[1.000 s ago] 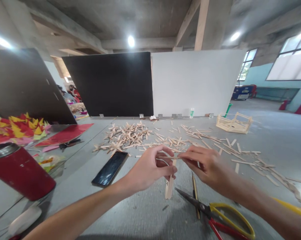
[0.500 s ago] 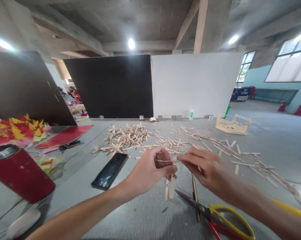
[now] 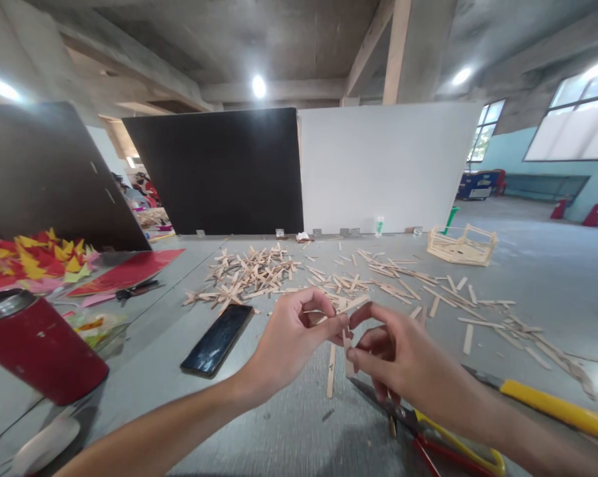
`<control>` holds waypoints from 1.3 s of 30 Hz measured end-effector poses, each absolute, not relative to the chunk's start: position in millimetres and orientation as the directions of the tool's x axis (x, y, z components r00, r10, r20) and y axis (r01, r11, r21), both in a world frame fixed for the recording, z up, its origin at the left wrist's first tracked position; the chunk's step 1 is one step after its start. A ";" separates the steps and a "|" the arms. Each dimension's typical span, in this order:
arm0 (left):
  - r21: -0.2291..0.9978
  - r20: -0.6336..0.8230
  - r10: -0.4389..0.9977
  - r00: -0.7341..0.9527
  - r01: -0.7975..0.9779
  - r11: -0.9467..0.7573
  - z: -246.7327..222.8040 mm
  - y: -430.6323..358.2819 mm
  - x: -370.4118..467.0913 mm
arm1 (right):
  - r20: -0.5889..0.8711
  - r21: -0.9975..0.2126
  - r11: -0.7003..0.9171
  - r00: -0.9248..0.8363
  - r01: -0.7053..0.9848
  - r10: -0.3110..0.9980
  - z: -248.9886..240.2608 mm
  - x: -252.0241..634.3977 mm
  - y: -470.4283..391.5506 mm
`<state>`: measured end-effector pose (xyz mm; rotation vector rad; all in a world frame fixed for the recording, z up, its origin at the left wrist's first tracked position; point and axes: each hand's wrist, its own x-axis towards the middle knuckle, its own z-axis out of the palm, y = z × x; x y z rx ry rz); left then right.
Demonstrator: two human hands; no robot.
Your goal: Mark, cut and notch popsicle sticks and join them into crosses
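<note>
The nearest things are the scissors (image 3: 404,415), lying below the right hand (image 3: 395,348); if this hand goes down, I think it may knock them or meet a blade, for their tip is near the downward stick (image 3: 349,370). The left hand (image 3: 296,328) pinches crossed flat wooden sticks (image 3: 354,304) between thumb and fingers, above the tabletop (image 3: 279,424). The right thumb seems to touch the downward stick, with the other fingers bent; whether they grip it, I cannot tell. An uneven press could twist the crossing, as such thin pieces probably turn easily.

For moving, the room is widest between the scissors and the smartphone (image 3: 218,341). The red tumbler (image 3: 43,348) limits the left side. Farther, the stick pile (image 3: 253,271) occupies the middle, the hexagonal stick frame (image 3: 462,248) stands at the far right, and the black panel (image 3: 219,172) and white panel (image 3: 388,165) close the far side
</note>
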<state>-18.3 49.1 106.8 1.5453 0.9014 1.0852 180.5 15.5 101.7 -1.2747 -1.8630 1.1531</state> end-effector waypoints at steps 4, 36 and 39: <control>0.951 0.237 0.938 0.253 0.138 -0.278 104.8 58.4 -24.8 | 0.025 -0.695 0.295 -0.389 0.655 0.921 102.4 191.7 31.9; 0.901 0.366 0.887 0.281 0.131 -0.413 106.8 44.2 -25.3 | 0.501 -0.711 0.522 -0.181 0.471 0.846 111.9 191.4 27.9; 0.898 0.376 0.864 0.336 0.096 -0.429 104.8 39.3 -23.9 | 0.461 -0.748 0.505 -0.210 0.430 0.862 114.6 189.4 24.2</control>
